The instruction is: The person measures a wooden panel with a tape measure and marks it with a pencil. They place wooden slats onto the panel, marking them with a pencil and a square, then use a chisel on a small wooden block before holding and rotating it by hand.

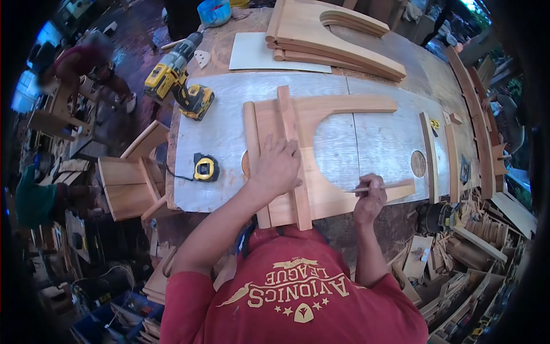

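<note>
My left hand (279,167) lies flat with its fingers spread, pressing on a narrow wooden strip (302,206). That strip crosses a U-shaped wooden panel (326,198), whose curved cut-out faces right. A rounded wooden rail (250,123) runs along the panel's left edge. Over the panel's near arm, my right hand (370,200) is closed around a thin pencil (395,184), which sticks out on both sides of the fingers. One end of the pencil is close to the cut-out's edge.
On the table are a yellow cordless drill (172,71), a tape measure (205,168) and stacked cut panels (338,49). Wooden strips (428,155) lie at right. A small wooden chair (129,178) stands at left; scrap wood (458,269) covers the floor. Another person (83,66) bends at far left.
</note>
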Motion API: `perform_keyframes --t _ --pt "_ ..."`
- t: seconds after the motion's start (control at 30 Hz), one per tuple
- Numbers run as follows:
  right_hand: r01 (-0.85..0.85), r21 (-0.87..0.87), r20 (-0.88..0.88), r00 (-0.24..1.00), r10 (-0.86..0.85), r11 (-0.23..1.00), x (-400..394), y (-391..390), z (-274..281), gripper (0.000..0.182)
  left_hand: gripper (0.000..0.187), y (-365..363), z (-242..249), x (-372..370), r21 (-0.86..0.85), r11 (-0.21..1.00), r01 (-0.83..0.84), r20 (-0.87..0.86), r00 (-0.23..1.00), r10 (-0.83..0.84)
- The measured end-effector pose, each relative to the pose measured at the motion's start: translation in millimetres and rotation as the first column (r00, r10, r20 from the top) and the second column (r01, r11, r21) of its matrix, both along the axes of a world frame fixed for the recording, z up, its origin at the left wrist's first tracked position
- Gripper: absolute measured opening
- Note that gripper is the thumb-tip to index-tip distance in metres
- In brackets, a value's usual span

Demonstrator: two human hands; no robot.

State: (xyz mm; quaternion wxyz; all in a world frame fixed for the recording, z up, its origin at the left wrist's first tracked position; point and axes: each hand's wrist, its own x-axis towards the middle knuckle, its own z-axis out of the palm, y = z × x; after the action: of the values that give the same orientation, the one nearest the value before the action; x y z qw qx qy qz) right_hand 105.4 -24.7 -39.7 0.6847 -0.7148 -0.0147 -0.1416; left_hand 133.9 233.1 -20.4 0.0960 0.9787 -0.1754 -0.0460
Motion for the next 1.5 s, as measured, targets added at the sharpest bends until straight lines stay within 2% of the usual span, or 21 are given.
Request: perform_keyframes --t 0.07,0.17,0.2,0.27,0.33,0.4,0.5,0.57,0.7,0.8,0.9,1.0,1.1,1.23,1.3,1.4,1.5 --pt "-0.087 -0.139 0.068 0.993 0.097 0.986 12.7 9.7 3.3 0.035 0.069 -2.1 -6.4 -2.1 -0.042 0.999 -0.014 0.073 0.997 0.017" --pt "-0.225 -0.155 -0.039 0.974 0.222 0.962 9.4 17.7 10.9 0.034 0.064 -4.3 -5.5 -1.7 -0.035 0.999 -0.039 0.067 0.997 0.042" --pt "-0.288 -0.145 -0.122 0.954 0.272 0.947 4.7 12.9 8.6 0.035 0.069 -3.8 -1.2 1.2 -0.002 0.999 -0.046 0.004 0.999 0.046" --pt "-0.307 -0.137 -0.165 0.945 0.283 0.942 -8.1 11.1 0.5 0.036 0.079 -5.5 7.9 2.5 0.058 0.997 -0.043 -0.123 0.991 0.050" --pt "-0.305 -0.148 -0.183 0.943 0.277 0.941 -19.6 6.4 -8.7 0.037 0.077 -5.3 10.7 1.3 0.010 0.999 -0.049 -0.152 0.987 0.050" --pt "-0.281 -0.166 -0.169 0.953 0.253 0.945 -31.5 -1.1 -17.3 0.037 0.075 -1.9 12.6 2.6 -0.012 0.999 -0.052 -0.162 0.986 0.050" --pt "-0.234 -0.214 -0.331 0.931 0.155 0.948 -49.8 -11.6 -16.7 0.038 0.073 -1.7 11.6 2.4 -0.016 0.999 -0.049 -0.142 0.989 0.046" --pt "-0.226 -0.207 -0.362 0.922 0.140 0.952 -55.6 -13.4 -14.7 0.037 0.073 -2.5 8.6 -0.8 -0.005 0.998 -0.059 -0.086 0.995 0.059" --pt "-0.255 -0.279 -0.335 0.930 0.155 0.926 -54.9 -15.6 -7.7 0.039 0.079 -2.4 7.9 1.0 0.000 0.999 -0.047 -0.098 0.994 0.047" --pt "-0.275 -0.260 -0.390 0.907 0.160 0.925 -56.8 -14.9 1.2 0.037 0.082 -3.8 12.5 0.1 0.020 0.999 -0.047 -0.127 0.991 0.049" --pt "-0.158 -0.363 -0.160 0.981 0.105 0.918 -51.2 -11.1 0.5 0.036 0.083 -4.8 13.3 1.7 0.054 0.998 -0.040 -0.123 0.991 0.046" --pt "-0.135 -0.222 -0.292 0.954 0.067 0.966 -30.1 -26.7 -11.3 0.030 0.079 -7.6 13.1 3.8 0.067 0.997 -0.032 -0.109 0.993 0.039" --pt "-0.134 -0.358 -0.227 0.972 0.053 0.924 10.4 3.0 7.1 0.030 0.073 -10.6 15.5 5.5 0.058 0.998 -0.024 -0.108 0.994 0.030" --pt "-0.349 -0.179 -0.151 0.934 0.324 0.920 77.8 38.9 1.4 0.029 0.070 -14.8 18.4 7.8 0.091 0.995 -0.031 -0.103 0.994 0.040" --pt "-0.435 -0.105 -0.041 0.900 0.433 0.894 117.4 55.5 -24.5 0.032 0.071 -18.6 22.4 11.2 0.128 0.991 -0.030 -0.122 0.991 0.046" --pt "-0.379 -0.308 0.023 0.914 0.405 0.873 171.1 85.6 -61.0 0.033 0.069 -25.8 26.3 15.6 0.190 0.981 -0.027 -0.124 0.991 0.051" --pt "-0.353 -0.380 -0.002 0.925 0.381 0.855 194.2 106.7 -61.5 0.035 0.064 -32.8 27.1 19.1 0.253 0.967 -0.026 -0.096 0.994 0.051"
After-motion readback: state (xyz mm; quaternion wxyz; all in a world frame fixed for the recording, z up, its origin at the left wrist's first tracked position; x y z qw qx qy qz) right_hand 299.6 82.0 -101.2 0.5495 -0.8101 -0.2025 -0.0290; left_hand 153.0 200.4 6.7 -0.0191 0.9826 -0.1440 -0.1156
